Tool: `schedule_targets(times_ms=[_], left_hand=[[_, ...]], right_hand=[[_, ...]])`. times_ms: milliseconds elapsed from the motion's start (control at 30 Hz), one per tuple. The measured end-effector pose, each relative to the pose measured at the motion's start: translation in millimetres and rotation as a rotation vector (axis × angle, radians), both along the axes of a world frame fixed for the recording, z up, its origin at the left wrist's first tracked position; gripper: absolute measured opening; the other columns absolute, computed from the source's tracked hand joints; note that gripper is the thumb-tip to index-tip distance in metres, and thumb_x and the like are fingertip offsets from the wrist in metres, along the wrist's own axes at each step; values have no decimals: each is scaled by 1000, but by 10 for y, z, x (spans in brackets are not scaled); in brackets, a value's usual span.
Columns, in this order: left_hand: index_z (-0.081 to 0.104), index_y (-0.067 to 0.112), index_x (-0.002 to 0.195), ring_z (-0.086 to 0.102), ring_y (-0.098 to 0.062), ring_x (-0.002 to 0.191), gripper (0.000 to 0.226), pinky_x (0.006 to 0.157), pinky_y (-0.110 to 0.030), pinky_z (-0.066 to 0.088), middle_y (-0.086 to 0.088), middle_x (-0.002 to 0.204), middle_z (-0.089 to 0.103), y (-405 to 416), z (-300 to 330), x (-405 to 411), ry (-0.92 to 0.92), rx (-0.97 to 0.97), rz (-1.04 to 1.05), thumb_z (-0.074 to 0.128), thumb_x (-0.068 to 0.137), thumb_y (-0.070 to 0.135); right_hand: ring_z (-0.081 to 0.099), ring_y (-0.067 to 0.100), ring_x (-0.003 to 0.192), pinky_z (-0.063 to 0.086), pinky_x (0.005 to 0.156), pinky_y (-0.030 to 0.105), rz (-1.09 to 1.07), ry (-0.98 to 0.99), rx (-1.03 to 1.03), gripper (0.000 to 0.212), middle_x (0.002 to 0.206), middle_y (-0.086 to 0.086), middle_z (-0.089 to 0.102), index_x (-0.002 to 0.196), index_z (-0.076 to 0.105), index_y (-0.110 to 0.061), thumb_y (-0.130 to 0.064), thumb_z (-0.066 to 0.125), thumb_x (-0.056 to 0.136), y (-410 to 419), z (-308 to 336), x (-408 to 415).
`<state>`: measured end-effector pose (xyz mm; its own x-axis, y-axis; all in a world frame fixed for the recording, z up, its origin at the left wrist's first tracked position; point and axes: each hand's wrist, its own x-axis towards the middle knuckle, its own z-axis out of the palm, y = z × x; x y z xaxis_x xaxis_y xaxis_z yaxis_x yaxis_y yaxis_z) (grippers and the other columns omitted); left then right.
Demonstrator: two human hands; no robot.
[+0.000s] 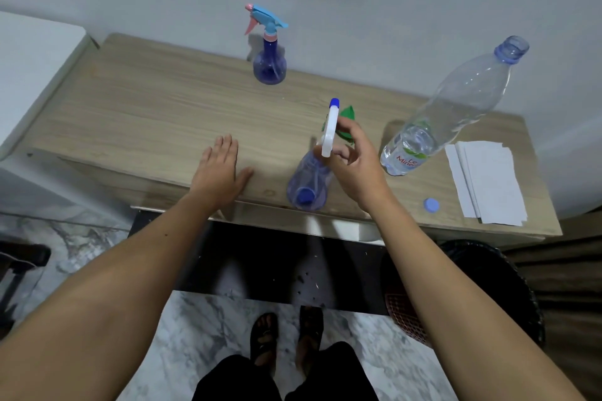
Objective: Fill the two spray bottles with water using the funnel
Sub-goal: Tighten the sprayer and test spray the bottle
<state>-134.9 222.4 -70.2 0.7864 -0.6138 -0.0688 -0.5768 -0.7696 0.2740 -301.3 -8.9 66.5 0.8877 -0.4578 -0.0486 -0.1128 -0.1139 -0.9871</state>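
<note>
Near the table edge our right hand (353,159) pinches the white spray head (330,128) on the near spray bottle (308,185), our left hand (221,169) lies flat on the table (146,114). Behind our fingers hides the green funnel (347,112); further stand the open water bottle (449,107) and the second spray bottle (269,62)

Water bottle (433,127) label: red lettering "Le Miner…", partly legible; remainder cut off. No other text readable
</note>
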Motion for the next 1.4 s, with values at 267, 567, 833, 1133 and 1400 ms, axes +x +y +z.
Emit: schedule_targets(times_ms=[267,567,833,1133,1400], left_hand=[[27,0,162,24,-35,159,89,127,-55,18,-20,170,27,42,-92,-13,-108,17,-22,21,101,64],[27,3,163,23,-32,160,85,127,-53,19,-17,171,26,56,-166,-2,-157,19,-22,28,102,62],[32,4,162,27,-31,159,83,128,-51,19,-15,170,30,54,-255,6,-209,-20,-15,29,102,61],[25,4,164,20,-30,161,86,130,-51,14,-14,173,23,42,-219,-3,-181,-4,-16,23,101,62],[27,4,164,20,-30,161,86,130,-50,12,-14,173,23,45,-207,-10,-179,-14,-15,22,101,63]], right_hand=[[65,16,79,56,73,23,49,15,82,48,126,20,61,134,59,-5,-17,76,91,98,-112,106],[52,33,84,55,68,28,80,-73,290,19,106,16,55,111,67,-8,-14,59,96,315,-128,274],[62,32,75,57,72,39,79,11,329,33,109,13,67,121,66,-3,-22,65,95,319,-391,305],[71,28,69,55,74,42,11,131,322,32,95,14,69,95,71,-6,-36,76,85,252,-544,244],[73,32,73,57,70,38,16,169,340,33,101,11,72,95,70,-3,-36,71,94,186,-626,184]])
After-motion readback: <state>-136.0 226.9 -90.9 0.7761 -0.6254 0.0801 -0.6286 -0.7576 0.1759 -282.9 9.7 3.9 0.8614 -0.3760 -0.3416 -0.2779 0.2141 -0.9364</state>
